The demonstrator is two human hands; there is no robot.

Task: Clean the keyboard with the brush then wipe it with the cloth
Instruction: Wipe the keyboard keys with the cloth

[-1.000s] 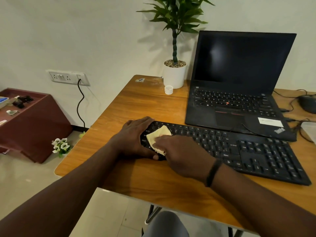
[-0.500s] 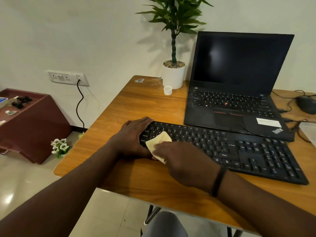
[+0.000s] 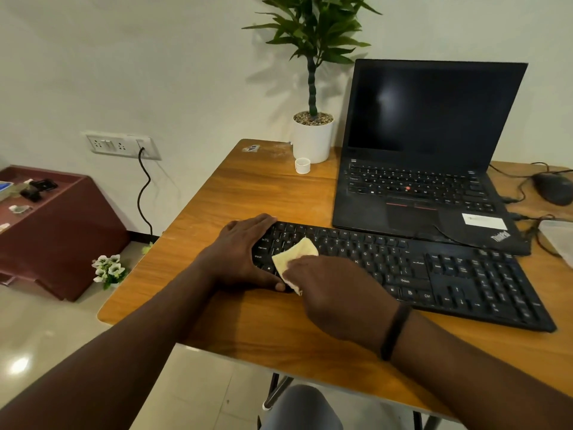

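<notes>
The left hand (image 3: 245,254) clasps the keyboard (image 3: 403,268) end near the worktop's (image 3: 263,321) left edge; right hand (image 3: 335,293) fingers press the cloth (image 3: 293,256) on its keys. Hard wiping could pop keycaps or slide it.

A pale yellow cloth (image 3: 294,255) lies crumpled on the black keyboard's (image 3: 434,274) left keys.

Pale yellow cloth (image 3: 294,254) on black keyboard (image 3: 434,274), wood-grain orange-brown table (image 3: 248,193), white pot (image 3: 312,141), black laptop (image 3: 428,150).
</notes>
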